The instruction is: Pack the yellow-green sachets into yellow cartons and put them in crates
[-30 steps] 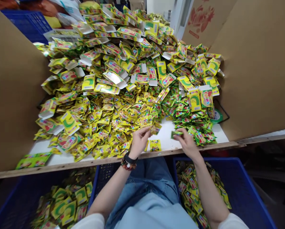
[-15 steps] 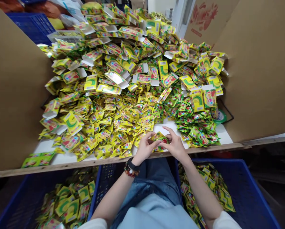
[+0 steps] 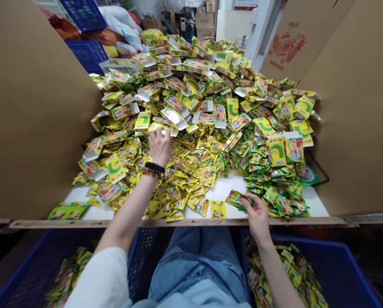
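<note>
My left hand reaches into the heap, its fingers bent and closed on the edge of a small yellow carton; the fingertips are partly hidden. Near the table's front edge, my right hand pinches green and yellow candy sachets between thumb and fingers. Just left of these, a single yellow sachet lies flat on the white table top. Yellow sachets spread across the middle, and green sachets are piled to the right of my right hand.
Open-ended cartons are heaped at the back. Brown cardboard walls close both sides. A green tape roll lies at right. Below the wooden edge stand blue crates, including one at right with filled packs.
My left hand has left the sachets and moved forward and left to the cartons. My right hand keeps the sachets, a little further right. The view has tilted up, and a yellow sachet shows at the front edge.
</note>
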`<state>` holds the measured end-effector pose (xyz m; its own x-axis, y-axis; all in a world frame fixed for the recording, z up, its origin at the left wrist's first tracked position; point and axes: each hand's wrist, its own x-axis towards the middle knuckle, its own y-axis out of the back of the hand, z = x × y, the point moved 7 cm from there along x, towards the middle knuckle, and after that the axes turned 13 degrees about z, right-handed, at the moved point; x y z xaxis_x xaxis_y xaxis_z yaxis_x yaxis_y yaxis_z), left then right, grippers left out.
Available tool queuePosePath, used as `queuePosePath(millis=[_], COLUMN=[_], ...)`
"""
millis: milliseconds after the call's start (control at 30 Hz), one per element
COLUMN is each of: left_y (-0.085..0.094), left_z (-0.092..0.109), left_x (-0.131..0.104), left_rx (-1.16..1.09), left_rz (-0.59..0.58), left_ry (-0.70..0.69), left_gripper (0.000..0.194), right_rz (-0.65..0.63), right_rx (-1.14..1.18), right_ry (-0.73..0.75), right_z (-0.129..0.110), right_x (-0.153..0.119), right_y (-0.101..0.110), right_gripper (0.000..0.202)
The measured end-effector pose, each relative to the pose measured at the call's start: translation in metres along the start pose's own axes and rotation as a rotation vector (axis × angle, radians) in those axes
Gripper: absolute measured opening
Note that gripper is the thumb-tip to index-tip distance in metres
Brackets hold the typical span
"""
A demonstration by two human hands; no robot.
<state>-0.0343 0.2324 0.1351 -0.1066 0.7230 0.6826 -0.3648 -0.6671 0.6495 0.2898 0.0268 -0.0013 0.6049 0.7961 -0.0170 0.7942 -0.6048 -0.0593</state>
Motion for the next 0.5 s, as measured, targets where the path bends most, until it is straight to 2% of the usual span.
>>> queuePosePath(millis=[67, 100, 133, 200, 267, 400, 433, 500], left_y=[-0.011, -0.014, -0.014, -0.006, 0.005, 0.016, 0.017, 0.019], left_z=[-0.020, -0.024, -0.024, -0.009, 0.020, 0.092, 0.106, 0.127], left_x=[0.029, 0.036, 0.037, 0.025, -0.006, -0.094, -0.114, -0.144], left_rx=[0.109, 0.128, 0.124, 0.066, -0.034, -0.218, -0.249, -0.317], left_rz=[-0.045, -0.062, -0.068, -0.035, -0.002, -0.142, -0.170, -0.204], left_ry=[-0.079, -0.111, -0.148, -0.218, -0.270, -0.346, -0.358, -0.360], left_gripper=[0.038, 0.034, 0.029, 0.026, 0.031, 0.040, 0.043, 0.061], right_rz=[0.007, 0.012, 0.016, 0.030, 0.052, 0.098, 0.098, 0.062], right_rx=[-0.021, -0.029, -0.032, -0.024, -0.008, 0.065, 0.086, 0.090], right_ry=[0.038, 0.055, 0.067, 0.085, 0.106, 0.205, 0.239, 0.305], right_z=[-0.005, -0.007, -0.009, -0.015, -0.024, -0.054, -0.063, -0.079], right_x=[0.001, 0.001, 0.001, 0.003, 0.006, 0.012, 0.013, 0.015], right_y=[0.003, 0.003, 0.002, -0.002, -0.007, -0.020, -0.023, -0.027], right_gripper=[0.023, 0.023, 0.022, 0.022, 0.022, 0.019, 0.017, 0.014])
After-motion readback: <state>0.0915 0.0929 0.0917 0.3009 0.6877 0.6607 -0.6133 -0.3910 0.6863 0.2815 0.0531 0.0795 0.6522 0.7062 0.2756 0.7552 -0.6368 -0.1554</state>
